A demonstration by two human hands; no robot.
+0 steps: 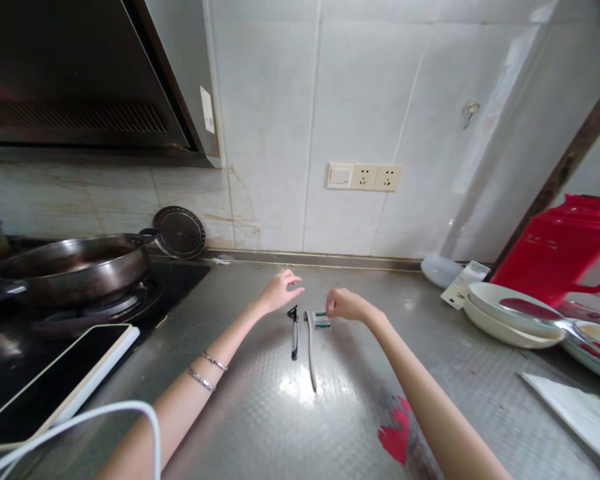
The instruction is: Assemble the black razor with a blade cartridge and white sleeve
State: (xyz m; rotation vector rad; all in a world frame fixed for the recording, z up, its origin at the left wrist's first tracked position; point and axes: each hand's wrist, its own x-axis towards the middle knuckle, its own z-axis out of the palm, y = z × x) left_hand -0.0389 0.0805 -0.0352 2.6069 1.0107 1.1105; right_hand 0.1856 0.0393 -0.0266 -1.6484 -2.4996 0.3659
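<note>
A dark razor (pixel 295 337) with a grey handle lies on the metal countertop, its head pointing to the wall. Just right of it lies a long pale brush-like stick (pixel 311 353). A small clear and green item (pixel 321 320) lies beside the stick's head. My left hand (pixel 281 291) is raised above and left of the razor, fingers apart, holding nothing. My right hand (pixel 345 305) is at the right end of the green item, its fingers curled together; whether they grip it is too small to tell.
A pan (pixel 75 267) sits on the stove at the left, near a phone (pixel 55 380) with a white cable (pixel 150 417). Stacked plates (pixel 510 330), a red jug (pixel 555 250) and white paper (pixel 580 413) are at the right.
</note>
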